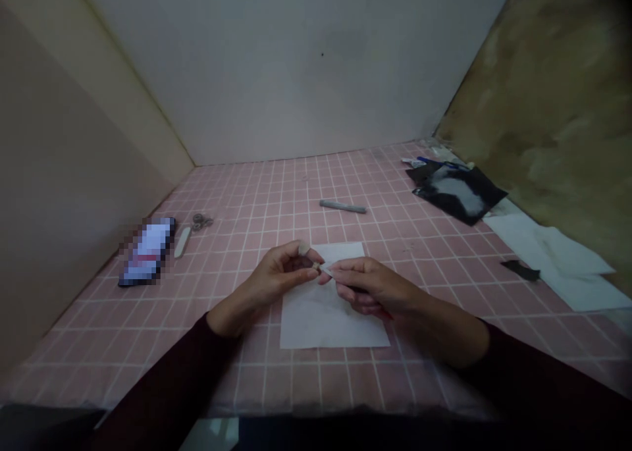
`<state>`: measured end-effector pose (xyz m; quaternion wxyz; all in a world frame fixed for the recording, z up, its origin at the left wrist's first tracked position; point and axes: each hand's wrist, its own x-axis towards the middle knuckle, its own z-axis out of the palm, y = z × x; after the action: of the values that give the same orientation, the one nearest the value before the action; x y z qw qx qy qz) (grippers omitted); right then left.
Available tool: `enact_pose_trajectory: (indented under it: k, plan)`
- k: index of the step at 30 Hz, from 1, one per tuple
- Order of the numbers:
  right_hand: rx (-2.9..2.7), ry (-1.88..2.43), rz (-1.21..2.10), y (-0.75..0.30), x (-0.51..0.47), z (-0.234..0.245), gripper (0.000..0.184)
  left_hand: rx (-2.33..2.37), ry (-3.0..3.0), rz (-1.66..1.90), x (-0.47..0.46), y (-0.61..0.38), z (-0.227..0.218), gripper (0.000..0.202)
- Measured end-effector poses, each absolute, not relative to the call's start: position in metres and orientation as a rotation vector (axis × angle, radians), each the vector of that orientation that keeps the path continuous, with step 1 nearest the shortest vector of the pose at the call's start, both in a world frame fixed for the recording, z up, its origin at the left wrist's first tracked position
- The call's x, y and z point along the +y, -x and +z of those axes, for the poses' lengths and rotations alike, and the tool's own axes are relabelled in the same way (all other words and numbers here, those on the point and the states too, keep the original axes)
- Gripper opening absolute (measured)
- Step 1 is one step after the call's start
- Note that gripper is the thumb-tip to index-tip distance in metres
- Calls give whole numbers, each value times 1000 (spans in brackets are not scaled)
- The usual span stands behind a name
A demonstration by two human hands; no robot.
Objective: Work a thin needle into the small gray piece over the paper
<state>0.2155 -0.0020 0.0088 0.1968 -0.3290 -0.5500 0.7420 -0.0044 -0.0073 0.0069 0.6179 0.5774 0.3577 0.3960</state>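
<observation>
Both hands met over a white sheet (334, 319) lying on the pink gridded worktop (276, 194), just near of the middle. The left hand (279, 278) was closed narrowly, thumb and fingertips pinching a small dark piece (305, 263). What the piece was could not be told. The right hand (376, 286) was also closed, its fingers nipping a pale sliver (328, 270) whose tip touched the dark piece; something dark showed under its fingers, too hidden to name.

The dark piece looked tiny and light. It was probably easy to drop or flick away, and best held by its edges with the fingertips, close above the sheet. The sliver seemed thin and likely to bend, so a grip near its tip would suit it.

Farther off lay a grey pen (342, 206). To the left were scissors (202, 222) and a phone (147, 250). At the far right lay a black bag (457, 191), with loose white papers (557, 260) nearer.
</observation>
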Motion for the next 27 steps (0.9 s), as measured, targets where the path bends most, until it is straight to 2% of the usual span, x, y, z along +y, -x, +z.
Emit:
enact_pose_trajectory:
  k: [2, 5, 7, 9, 14, 16, 19, 22, 24, 25, 27]
  plan:
    - [-1735, 915, 1883, -214, -5, 8, 28, 816, -1312, 903, -7, 3, 6, 20]
    - [-2099, 870, 1260, -212, -12, 3, 22, 878, -1277, 910, -6, 2, 5, 21]
    - [-2171, 861, 1031, -211, -14, 2, 20, 933, -1268, 915, -6, 1, 5, 20]
    - [-2124, 892, 1161, -212, -13, 3, 22, 920, -1275, 902, -7, 1, 6, 19]
    - [-1457, 922, 2125, -216, -3, 12, 27, 797, -1322, 910, -9, 3, 8, 19]
    - [-1351, 925, 2221, -216, -2, 13, 27, 811, -1331, 917, -10, 4, 9, 19]
    - [-1611, 919, 2001, -214, -6, 10, 28, 841, -1308, 935, -9, 3, 10, 20]
    - [-2029, 863, 1373, -211, -12, 5, 23, 849, -1255, 946, -7, 3, 9, 23]
    - [-2147, 839, 1089, -211, -14, 4, 21, 887, -1238, 940, -6, 3, 7, 22]
    - [-2148, 851, 1089, -211, -14, 5, 21, 899, -1239, 930, -5, 3, 6, 22]
    - [-2026, 915, 1377, -212, -11, 7, 24, 880, -1254, 902, -5, 3, 4, 21]
